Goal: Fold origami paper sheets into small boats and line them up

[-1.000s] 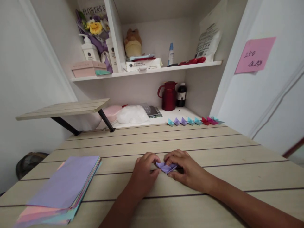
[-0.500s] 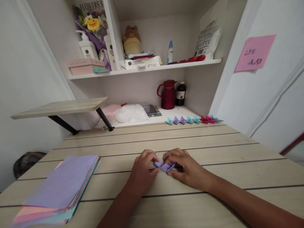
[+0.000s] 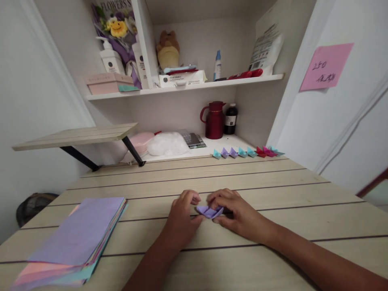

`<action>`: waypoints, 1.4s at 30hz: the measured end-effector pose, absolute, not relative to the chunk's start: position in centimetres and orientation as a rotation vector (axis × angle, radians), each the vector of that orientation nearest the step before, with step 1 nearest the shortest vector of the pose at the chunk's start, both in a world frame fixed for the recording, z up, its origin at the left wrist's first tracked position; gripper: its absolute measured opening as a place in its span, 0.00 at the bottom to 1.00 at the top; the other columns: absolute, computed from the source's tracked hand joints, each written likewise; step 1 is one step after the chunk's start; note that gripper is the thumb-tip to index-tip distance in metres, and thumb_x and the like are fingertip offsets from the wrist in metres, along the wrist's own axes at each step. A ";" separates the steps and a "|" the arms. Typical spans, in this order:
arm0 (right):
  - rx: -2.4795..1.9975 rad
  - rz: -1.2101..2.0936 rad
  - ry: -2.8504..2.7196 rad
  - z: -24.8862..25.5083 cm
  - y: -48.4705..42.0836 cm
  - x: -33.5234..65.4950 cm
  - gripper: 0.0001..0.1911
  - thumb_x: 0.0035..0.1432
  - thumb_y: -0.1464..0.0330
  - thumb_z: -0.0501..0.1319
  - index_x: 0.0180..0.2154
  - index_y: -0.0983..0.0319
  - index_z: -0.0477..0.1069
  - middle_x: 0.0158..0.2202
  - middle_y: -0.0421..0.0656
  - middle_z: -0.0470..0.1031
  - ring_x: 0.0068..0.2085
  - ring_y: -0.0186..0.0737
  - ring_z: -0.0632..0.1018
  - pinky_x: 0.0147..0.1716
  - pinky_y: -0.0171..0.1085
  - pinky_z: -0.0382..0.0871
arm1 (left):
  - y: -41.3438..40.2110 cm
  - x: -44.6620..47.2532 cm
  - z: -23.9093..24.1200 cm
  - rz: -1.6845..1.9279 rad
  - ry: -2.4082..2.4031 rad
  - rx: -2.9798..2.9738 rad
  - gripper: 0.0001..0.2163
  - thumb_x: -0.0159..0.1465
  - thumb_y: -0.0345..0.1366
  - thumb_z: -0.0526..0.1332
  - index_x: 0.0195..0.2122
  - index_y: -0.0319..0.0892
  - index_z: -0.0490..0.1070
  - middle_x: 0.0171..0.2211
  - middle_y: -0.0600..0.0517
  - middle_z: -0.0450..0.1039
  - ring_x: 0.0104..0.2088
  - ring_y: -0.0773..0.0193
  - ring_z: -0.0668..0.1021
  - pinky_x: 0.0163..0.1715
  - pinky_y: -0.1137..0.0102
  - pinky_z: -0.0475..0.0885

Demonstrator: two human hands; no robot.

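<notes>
Striped tabletop (image 3: 279,188): right hand (image 3: 238,212) pinches purple folded paper (image 3: 207,212); left hand (image 3: 183,210) seems unclosed beside it.

Soft, dim light with wide-angle distortion

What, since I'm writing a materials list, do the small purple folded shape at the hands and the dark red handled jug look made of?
The small purple folded shape: seemingly matte paper, judging by its thin edges and creases. The dark red handled jug: perhaps coated metal or plastic, satin-finished, given its soft sheen.
</notes>
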State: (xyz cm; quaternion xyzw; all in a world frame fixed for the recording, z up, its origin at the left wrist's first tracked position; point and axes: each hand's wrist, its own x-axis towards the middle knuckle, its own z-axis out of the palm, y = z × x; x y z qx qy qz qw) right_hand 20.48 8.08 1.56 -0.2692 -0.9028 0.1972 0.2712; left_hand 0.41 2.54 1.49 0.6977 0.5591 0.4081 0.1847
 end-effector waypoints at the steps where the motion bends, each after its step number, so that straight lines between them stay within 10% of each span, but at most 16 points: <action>1: -0.723 0.532 -2.421 1.6 8.1 20.5 0.10 0.51 0.72 0.65 0.37 0.56 0.71 0.48 0.44 0.73 0.50 0.47 0.72 0.50 0.48 0.62 | 2.5 0.5 1.5 1.137 1.603 1.955 0.15 0.48 0.24 0.64 0.37 0.45 0.68 0.41 0.51 0.73 0.41 0.58 0.75 0.45 0.63 0.66; 30: -0.517 0.642 -2.238 2.2 7.3 20.4 0.06 0.58 0.73 0.60 0.29 0.59 0.74 0.46 0.46 0.67 0.48 0.45 0.72 0.45 0.42 0.67 | 2.0 1.9 1.5 1.193 1.454 1.826 0.15 0.49 0.28 0.68 0.37 0.44 0.68 0.38 0.53 0.73 0.37 0.61 0.75 0.39 0.69 0.67; 42: -0.642 0.993 -2.213 2.2 7.6 19.4 0.18 0.54 0.70 0.65 0.47 0.57 0.67 0.44 0.44 0.71 0.44 0.43 0.74 0.44 0.40 0.68 | 2.6 2.2 1.3 1.324 1.243 1.322 0.12 0.53 0.24 0.60 0.36 0.43 0.61 0.31 0.56 0.72 0.28 0.69 0.74 0.31 0.73 0.68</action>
